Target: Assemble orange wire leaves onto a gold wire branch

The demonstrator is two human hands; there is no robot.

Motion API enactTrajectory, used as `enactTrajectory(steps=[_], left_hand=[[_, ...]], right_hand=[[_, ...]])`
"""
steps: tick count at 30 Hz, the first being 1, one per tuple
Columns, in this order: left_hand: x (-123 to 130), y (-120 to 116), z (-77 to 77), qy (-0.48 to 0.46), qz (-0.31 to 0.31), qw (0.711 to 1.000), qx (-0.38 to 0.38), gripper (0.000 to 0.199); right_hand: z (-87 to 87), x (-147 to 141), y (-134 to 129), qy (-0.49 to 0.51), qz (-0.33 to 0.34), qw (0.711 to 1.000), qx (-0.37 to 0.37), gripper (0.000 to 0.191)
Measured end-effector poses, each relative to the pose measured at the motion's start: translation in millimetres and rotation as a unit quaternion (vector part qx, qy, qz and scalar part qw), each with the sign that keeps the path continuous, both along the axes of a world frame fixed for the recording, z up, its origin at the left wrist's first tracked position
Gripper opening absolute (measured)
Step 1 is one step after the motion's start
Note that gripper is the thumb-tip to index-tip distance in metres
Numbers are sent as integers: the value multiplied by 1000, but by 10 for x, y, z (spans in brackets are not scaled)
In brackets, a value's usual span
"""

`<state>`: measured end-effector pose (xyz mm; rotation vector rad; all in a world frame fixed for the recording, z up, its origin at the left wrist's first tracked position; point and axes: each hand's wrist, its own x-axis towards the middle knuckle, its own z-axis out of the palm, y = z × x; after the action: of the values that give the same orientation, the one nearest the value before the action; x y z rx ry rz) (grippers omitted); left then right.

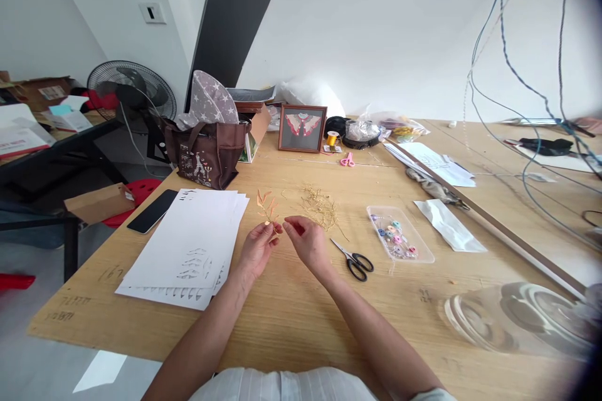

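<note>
My left hand (256,249) pinches the stem of a small orange leaf sprig (266,207), which stands up from the fingertips. My right hand (306,241) is just beside it, with its fingertips curled close to the sprig's lower stem. Any thin wire in those fingers is too small to make out. Beyond both hands, a loose tangle of fine gold wire or sprigs (320,208) lies on the wooden table (282,326). To the left of my left hand is a stack of white paper sheets (188,244) with printed leaf shapes.
Black-handled scissors (352,261) lie right of my right hand, beside a clear tray of small spools (399,235). Further back are pink scissors (347,160), a gold wire spool (332,138), a framed picture (302,128) and a brown bag (207,155). A large glass jar (517,319) lies at front right.
</note>
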<state>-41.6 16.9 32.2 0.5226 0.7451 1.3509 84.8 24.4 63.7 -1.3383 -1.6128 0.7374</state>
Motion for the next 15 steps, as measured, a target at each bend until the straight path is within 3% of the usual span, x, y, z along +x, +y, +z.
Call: enactTrajectory(steps=[7, 15], left_hand=[[58, -11, -47, 8, -14, 1000, 5, 15], [90, -24, -72, 2, -8, 1000, -11, 17]], right_hand=[[13, -12, -17, -34, 3, 995, 90, 18], [-7, -50, -24, 26, -56, 998, -30, 25]])
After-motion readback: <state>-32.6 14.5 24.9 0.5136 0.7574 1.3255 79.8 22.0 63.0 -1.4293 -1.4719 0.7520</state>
